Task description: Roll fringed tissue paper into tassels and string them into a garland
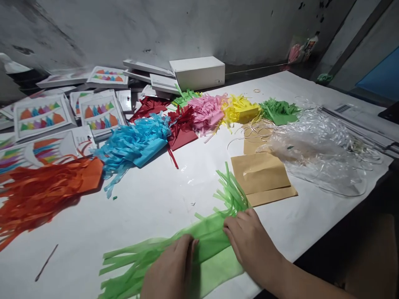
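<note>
A light green tissue-paper sheet with fringed ends (212, 234) lies folded at the table's near edge. My left hand (170, 268) is closed on its left part, fingers bent over the fold; the palm side is hidden. Closer to the sheet's right end, my right hand (249, 238) has its fingers curled on the paper, just beside the upper fringe. The left fringe spreads flat on the white table cover, while the right fringe stands up in loose strips. Beyond my right hand lies a brown paper envelope (260, 174).
Fringed tissue bundles line the table: orange (90, 174), blue (152, 151), dark red (185, 139), pink (213, 118), yellow (249, 111) and green (285, 118). Clear plastic bags (324, 162) lie at right. Printed packets (99, 109) and a white box (199, 72) stand by the wall.
</note>
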A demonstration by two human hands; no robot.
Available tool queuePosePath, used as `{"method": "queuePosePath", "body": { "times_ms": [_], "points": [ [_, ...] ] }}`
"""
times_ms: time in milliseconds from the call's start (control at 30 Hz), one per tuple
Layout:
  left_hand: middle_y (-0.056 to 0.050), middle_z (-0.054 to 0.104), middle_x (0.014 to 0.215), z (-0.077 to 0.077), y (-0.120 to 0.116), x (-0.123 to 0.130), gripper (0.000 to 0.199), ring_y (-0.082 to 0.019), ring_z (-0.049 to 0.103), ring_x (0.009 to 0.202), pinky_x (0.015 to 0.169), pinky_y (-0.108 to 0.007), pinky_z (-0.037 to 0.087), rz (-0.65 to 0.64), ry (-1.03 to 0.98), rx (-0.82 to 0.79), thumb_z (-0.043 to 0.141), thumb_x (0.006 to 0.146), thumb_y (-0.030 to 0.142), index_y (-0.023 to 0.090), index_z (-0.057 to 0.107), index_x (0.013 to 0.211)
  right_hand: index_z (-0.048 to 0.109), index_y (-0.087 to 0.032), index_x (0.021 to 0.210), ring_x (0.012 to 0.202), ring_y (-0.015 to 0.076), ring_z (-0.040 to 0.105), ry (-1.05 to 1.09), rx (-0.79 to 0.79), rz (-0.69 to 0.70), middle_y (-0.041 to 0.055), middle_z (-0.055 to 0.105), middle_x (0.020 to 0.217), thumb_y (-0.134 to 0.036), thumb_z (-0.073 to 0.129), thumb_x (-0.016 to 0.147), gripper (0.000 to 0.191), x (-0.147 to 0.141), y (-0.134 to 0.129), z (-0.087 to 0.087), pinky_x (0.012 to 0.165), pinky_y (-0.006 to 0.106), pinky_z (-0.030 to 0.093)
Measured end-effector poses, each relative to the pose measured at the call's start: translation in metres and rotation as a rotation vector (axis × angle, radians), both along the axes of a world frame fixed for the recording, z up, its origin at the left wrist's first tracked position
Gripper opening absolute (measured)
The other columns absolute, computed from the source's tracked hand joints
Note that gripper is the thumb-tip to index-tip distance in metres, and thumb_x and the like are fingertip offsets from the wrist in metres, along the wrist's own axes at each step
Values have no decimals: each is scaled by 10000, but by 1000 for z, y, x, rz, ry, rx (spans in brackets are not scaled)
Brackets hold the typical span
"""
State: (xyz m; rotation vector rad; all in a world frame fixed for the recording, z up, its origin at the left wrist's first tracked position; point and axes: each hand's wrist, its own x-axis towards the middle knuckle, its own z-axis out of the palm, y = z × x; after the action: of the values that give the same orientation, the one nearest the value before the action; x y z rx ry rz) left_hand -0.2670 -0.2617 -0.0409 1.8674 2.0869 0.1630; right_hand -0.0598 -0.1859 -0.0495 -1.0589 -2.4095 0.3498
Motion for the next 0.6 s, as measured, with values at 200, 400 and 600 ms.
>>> {"method": "queuePosePath", "body": {
  "times_ms": [200,400,600],
  "points": [
    [-36,698,747,19,31,6,299,-286,706,743,634,-344,364,85,38,-338,268,1037,326,270,436,796,568,-211,852,556,206,472,-152,101,-91,6,539,604,-97,489,994,198,-14,13,-7,685,386,397],
    [-54,733,781,22,39,7,293,-296,731,774,629,-340,347,54,64,-403,271,1046,307,263,466,832,676,-124,1020,982,255,610,43,349,141,105,701,988,-25,444,967,257,-1,8,17,1046,463,348],
    [-21,728,715,8,28,-5,249,-223,715,636,550,-309,418,-25,72,-58,390,1036,309,236,569,878,708,-88,898,803,243,591,-55,373,405,102,678,840,-18,455,898,262,0,1,5,1041,434,369]
  ]
}}
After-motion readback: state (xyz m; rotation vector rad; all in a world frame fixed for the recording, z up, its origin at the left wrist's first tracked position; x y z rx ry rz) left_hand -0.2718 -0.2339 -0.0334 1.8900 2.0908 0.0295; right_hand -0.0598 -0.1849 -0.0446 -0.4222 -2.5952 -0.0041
